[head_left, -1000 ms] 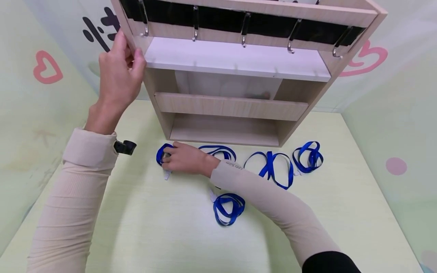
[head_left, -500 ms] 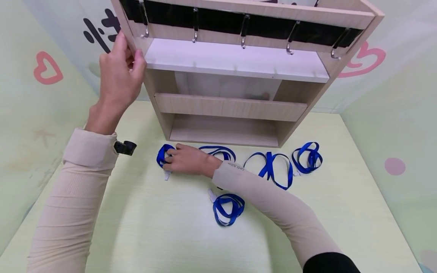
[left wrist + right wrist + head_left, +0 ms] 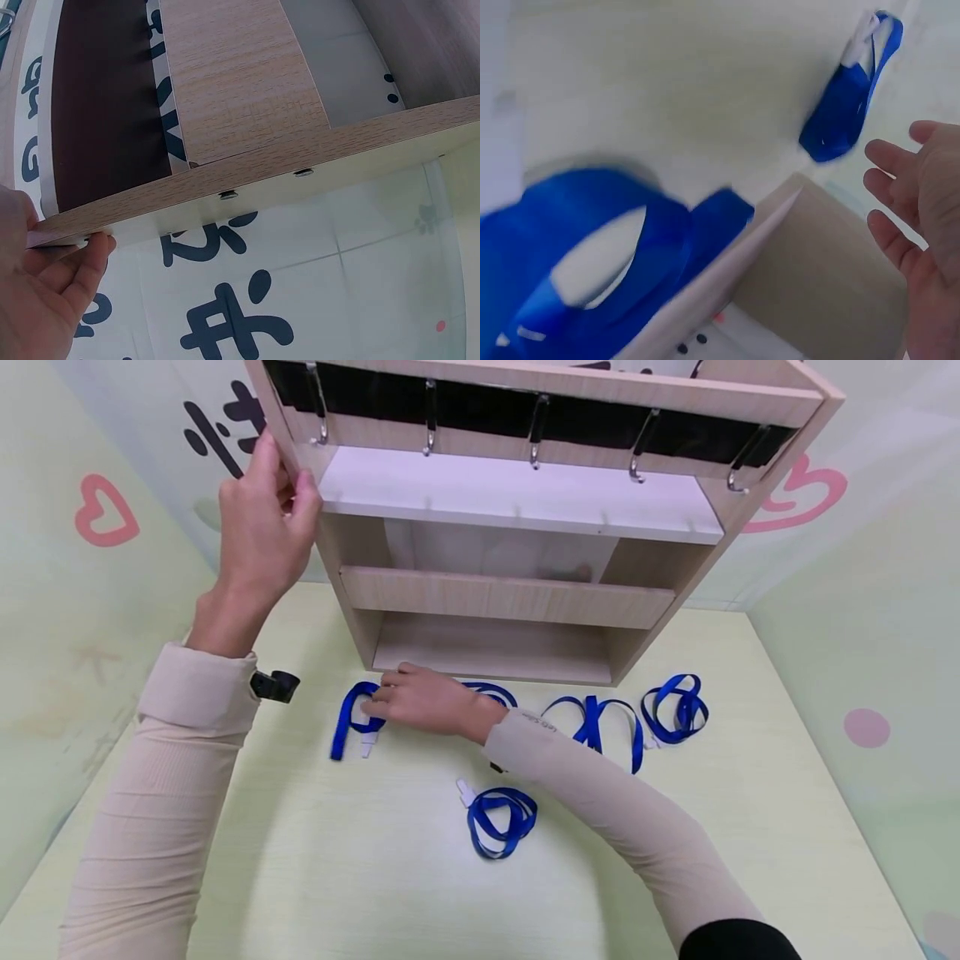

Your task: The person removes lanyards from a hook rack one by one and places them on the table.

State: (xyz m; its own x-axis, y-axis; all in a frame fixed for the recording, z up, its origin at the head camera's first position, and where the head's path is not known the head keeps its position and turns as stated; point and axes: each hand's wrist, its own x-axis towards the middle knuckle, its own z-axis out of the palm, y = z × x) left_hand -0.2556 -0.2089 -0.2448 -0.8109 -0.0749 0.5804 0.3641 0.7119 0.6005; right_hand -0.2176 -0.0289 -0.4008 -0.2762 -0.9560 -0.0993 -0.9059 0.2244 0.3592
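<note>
My left hand (image 3: 262, 531) grips the left side panel's edge of a wooden shelf unit (image 3: 510, 599), and the left wrist view shows fingers and thumb round that edge. Over the table, my right hand (image 3: 431, 700) is beside the leftmost blue lanyard (image 3: 341, 735), whose strap trails toward the front left. Seen from the right wrist, the fingers (image 3: 891, 159) are loosely bent, apart from a lanyard (image 3: 836, 112) with a pale clip. A second lanyard (image 3: 495, 691) lies partly hidden behind this hand. Two more, a crossed lanyard (image 3: 592, 722) and a coiled lanyard (image 3: 684, 712), lie to the right.
Another coiled lanyard (image 3: 491, 793) lies nearer the front, its white clip (image 3: 465, 792) at its left. Several metal hooks (image 3: 536, 431) hang from a black strip (image 3: 480, 402) across the unit's top. The unit stands at the back of the pale table (image 3: 337, 877), between printed walls.
My right hand has drawn back slightly rightward from the leftmost lanyard. That lanyard's strap now stretches out to the front left. My left hand keeps its grip on the panel.
</note>
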